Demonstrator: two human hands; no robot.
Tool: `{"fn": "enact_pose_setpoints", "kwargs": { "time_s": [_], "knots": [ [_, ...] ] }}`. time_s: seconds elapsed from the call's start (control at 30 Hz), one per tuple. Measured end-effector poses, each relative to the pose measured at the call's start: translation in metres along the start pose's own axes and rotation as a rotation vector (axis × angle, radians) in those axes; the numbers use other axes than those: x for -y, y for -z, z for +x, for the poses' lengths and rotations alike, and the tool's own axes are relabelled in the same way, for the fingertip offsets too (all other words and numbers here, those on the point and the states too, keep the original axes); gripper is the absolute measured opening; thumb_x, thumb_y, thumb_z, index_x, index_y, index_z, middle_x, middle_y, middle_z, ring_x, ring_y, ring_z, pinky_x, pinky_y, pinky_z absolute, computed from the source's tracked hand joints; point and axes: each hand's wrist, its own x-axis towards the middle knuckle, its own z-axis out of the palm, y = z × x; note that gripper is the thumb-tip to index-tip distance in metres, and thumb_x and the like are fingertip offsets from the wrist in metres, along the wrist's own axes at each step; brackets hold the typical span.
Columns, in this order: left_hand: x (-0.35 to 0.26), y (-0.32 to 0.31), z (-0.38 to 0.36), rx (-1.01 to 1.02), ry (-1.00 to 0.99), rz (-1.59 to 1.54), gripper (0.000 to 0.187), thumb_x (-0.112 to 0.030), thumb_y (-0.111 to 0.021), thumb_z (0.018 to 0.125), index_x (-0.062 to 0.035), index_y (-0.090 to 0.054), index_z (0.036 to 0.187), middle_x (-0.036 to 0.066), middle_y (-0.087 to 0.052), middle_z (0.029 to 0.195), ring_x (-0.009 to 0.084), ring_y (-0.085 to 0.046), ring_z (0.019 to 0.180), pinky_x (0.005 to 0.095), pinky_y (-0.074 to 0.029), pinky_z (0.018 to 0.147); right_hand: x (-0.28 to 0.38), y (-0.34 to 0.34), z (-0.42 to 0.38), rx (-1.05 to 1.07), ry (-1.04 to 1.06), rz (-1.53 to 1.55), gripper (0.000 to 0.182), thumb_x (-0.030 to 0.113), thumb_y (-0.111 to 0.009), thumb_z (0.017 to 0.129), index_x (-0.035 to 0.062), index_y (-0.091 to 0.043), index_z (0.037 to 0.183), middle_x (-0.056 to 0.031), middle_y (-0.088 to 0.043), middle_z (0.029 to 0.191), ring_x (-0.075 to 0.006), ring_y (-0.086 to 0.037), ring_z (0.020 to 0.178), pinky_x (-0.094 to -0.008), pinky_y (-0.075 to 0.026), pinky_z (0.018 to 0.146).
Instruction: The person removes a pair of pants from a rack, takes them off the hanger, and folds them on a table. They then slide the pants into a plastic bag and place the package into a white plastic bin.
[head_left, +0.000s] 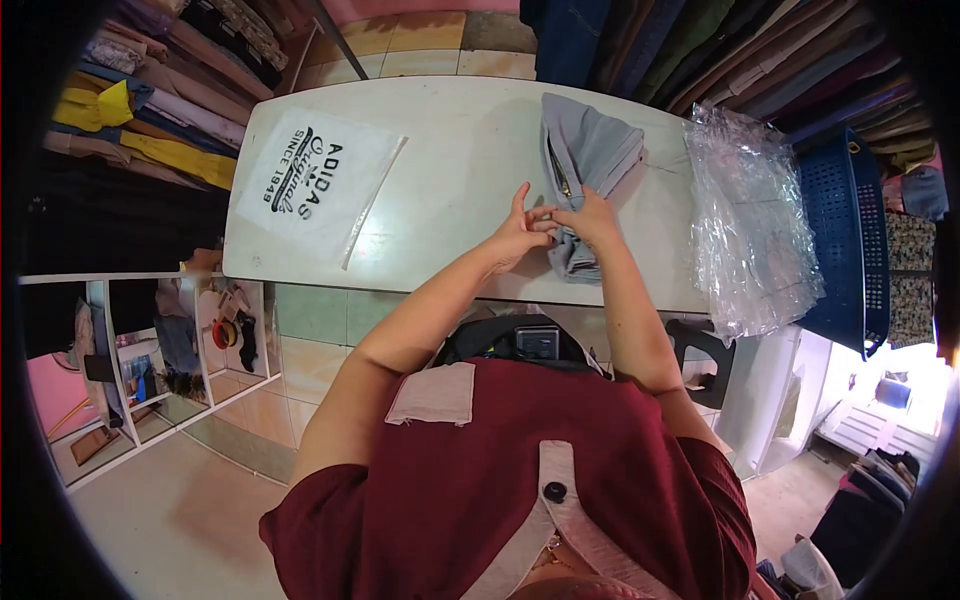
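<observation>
A folded grey garment (pixel 603 143) with a metal zipper (pixel 563 188) lies on the white table, right of its middle. My right hand (pixel 594 222) is on its lower half, the fingers bent onto the cloth and the thumb pointing left. Just to the left, my left hand (pixel 516 236) has its fingers apart, one raised, the others close to my right thumb at the garment's edge. Nothing shows in the left palm. A white plastic bag (pixel 335 165) with black Adidas lettering lies flat on the table's left side.
Clear plastic bags (pixel 750 225) hang over the right end of the white table (pixel 450 150). Beside them stands a blue perforated basket (pixel 840 240). Clothes racks (pixel 130 180) line both sides. A black stool (pixel 700 360) is under the table's right side.
</observation>
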Motion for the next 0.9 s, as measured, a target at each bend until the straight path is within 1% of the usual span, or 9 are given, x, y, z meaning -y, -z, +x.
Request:
{"fn": "enact_pose_setpoints", "kwargs": {
  "time_s": [0.17, 0.27, 0.33, 0.37, 0.43, 0.5, 0.57, 0.67, 0.9],
  "knots": [
    [-0.004, 0.006, 0.004, -0.014, 0.154, -0.101, 0.101, 0.015, -0.051, 0.074, -0.02, 0.014, 0.144, 0.017, -0.04, 0.133, 0.0233, -0.051, 0.115, 0.0281, -0.046, 0.088, 0.02, 0.004, -0.015, -0.031, -0.041, -0.229, 0.09, 0.038, -0.078, 0.055, -0.0035, -0.045, 0.128, -0.0322, -0.053, 0.115, -0.0385, -0.055, 0.108, -0.0394, -0.044, 0.092],
    [-0.01, 0.032, -0.005, 0.119, 0.118, 0.077, 0.085, 0.009, -0.049, 0.076, -0.0151, -0.007, 0.146, 0.018, -0.041, 0.134, 0.0232, -0.05, 0.115, 0.0295, -0.047, 0.088, 0.019, -0.005, -0.014, -0.098, -0.074, -0.327, 0.08, 0.033, -0.076, 0.059, 0.0037, -0.049, 0.127, -0.0289, -0.056, 0.111, -0.0383, -0.055, 0.106, -0.0408, -0.045, 0.091],
    [-0.025, 0.049, -0.02, 0.09, -0.408, 0.962, 0.062, 0.005, -0.05, 0.074, -0.0053, -0.038, 0.134, 0.02, -0.052, 0.122, 0.0299, -0.057, 0.104, 0.0371, -0.046, 0.09, 0.004, -0.009, -0.011, -0.128, -0.034, -0.32, 0.073, 0.03, -0.075, 0.061, 0.0056, -0.051, 0.125, -0.0278, -0.057, 0.109, -0.0383, -0.055, 0.105, -0.0407, -0.045, 0.091],
    [-0.034, 0.067, -0.028, -0.007, -0.648, 1.097, 0.047, 0.003, -0.052, 0.071, -0.001, -0.054, 0.117, 0.02, -0.054, 0.117, 0.0346, -0.053, 0.108, 0.0407, -0.041, 0.096, -0.003, -0.008, -0.011, -0.144, 0.007, -0.314, 0.07, 0.029, -0.074, 0.062, 0.0052, -0.052, 0.124, -0.0281, -0.057, 0.11, -0.0385, -0.056, 0.104, -0.0411, -0.045, 0.09],
    [-0.053, 0.118, -0.052, -0.307, -0.796, 1.25, 0.042, 0.001, -0.056, 0.071, -0.0014, -0.056, 0.113, 0.018, -0.055, 0.115, 0.0342, -0.051, 0.109, 0.0414, -0.04, 0.096, -0.018, -0.004, -0.013, -0.146, 0.067, -0.299, 0.068, 0.027, -0.074, 0.062, 0.0047, -0.053, 0.122, -0.028, -0.057, 0.109, -0.0386, -0.056, 0.103, -0.0414, -0.045, 0.089],
    [-0.075, 0.164, -0.084, -0.65, -0.783, 1.419, 0.036, -0.004, -0.062, 0.073, -0.002, -0.059, 0.109, 0.017, -0.057, 0.108, 0.0321, -0.052, 0.101, 0.0411, -0.042, 0.089, -0.02, -0.008, -0.023, -0.152, 0.108, -0.276, 0.066, 0.026, -0.074, 0.062, 0.0042, -0.054, 0.121, -0.0278, -0.057, 0.109, -0.0388, -0.056, 0.102, -0.0416, -0.045, 0.088],
    [-0.076, 0.202, -0.106, -0.793, -0.613, 1.411, 0.036, -0.009, -0.066, 0.074, -0.0052, -0.06, 0.109, 0.013, -0.058, 0.101, 0.0295, -0.052, 0.093, 0.0395, -0.044, 0.082, -0.011, -0.008, -0.035, -0.187, 0.109, -0.318, 0.063, 0.025, -0.074, 0.062, 0.0036, -0.056, 0.118, -0.0266, -0.058, 0.106, -0.0387, -0.056, 0.1, -0.0422, -0.045, 0.086],
    [-0.077, 0.227, -0.119, -0.697, -0.398, 1.345, 0.034, -0.01, -0.067, 0.075, -0.0083, -0.061, 0.108, 0.01, -0.058, 0.097, 0.0271, -0.053, 0.089, 0.0367, -0.045, 0.078, -0.014, -0.013, -0.034, -0.226, 0.145, -0.306, 0.063, 0.027, -0.074, 0.062, 0.0041, -0.055, 0.118, -0.0254, -0.058, 0.1, -0.04, -0.056, 0.096, -0.0425, -0.045, 0.085],
    [-0.089, 0.235, -0.119, -0.587, -0.39, 1.475, 0.035, -0.008, -0.063, 0.077, -0.0125, -0.064, 0.111, 0.007, -0.057, 0.076, 0.0217, -0.056, 0.074, 0.0328, -0.046, 0.069, -0.007, -0.007, -0.039, -0.249, 0.146, -0.312, 0.061, 0.025, -0.075, 0.061, 0.0037, -0.057, 0.116, -0.0247, -0.059, 0.099, -0.0392, -0.057, 0.095, -0.0419, -0.045, 0.083]
  ]
}}
